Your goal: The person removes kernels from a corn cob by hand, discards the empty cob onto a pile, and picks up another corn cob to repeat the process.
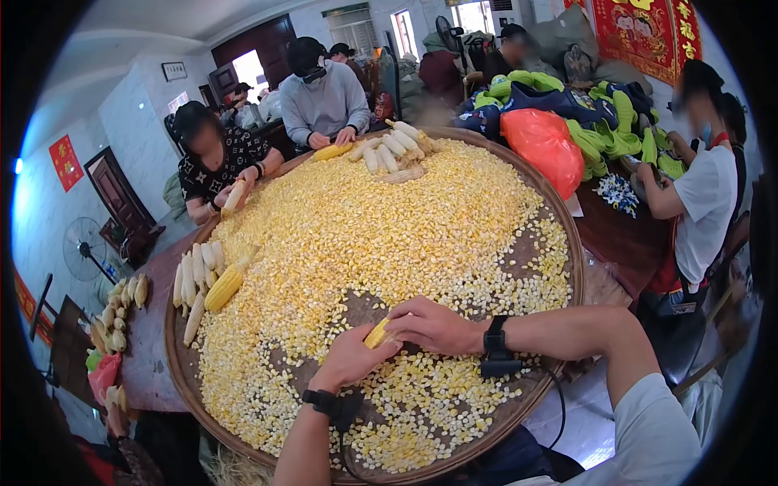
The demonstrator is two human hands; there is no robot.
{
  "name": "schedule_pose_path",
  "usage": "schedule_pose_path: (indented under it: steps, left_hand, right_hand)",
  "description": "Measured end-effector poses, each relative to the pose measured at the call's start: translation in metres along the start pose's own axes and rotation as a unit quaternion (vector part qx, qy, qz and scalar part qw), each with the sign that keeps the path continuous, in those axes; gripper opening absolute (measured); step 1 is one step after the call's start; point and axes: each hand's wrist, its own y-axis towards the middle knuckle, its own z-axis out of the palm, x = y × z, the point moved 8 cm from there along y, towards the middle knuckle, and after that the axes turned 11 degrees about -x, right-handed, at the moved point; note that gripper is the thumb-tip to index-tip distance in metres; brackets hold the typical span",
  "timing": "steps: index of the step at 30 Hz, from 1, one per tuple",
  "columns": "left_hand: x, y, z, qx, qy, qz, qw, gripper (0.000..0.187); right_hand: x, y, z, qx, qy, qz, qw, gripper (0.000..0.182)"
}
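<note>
My left hand [354, 356] is wrapped round a yellow corn cob [377, 333], of which a short length shows between my hands. The curled fingers of my right hand [435, 326] press on the cob's other end and partly hide it. Both hands are just above a wide round tray [577, 279] spread with loose corn kernels [405, 219]. Black bands with small boxes and cables are strapped to both wrists.
Pale stripped cobs and a yellow ear [224, 287] lie at the tray's left; more stripped cobs [393, 147] lie at the back. Two people work corn across the tray. A red bag [543, 150] and green shoe-like pieces [624, 121] are at the right, near another seated person.
</note>
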Motion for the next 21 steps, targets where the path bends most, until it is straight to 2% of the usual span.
schedule_pose_path:
  steps: [19, 21]
  left_hand:
    - [0.0055, 0.0021, 0.0031, -0.012, 0.005, 0.017, 1.0, 0.053]
    - [0.0023, 0.0012, 0.0026, 0.006, 0.002, -0.001, 1.0, 0.06]
  right_hand:
    - [-0.0012, -0.0016, 0.003, 0.014, -0.031, 0.003, 0.999, 0.034]
    - [-0.0008, -0.0024, 0.0022, 0.013, -0.033, -0.001, 0.999, 0.034]
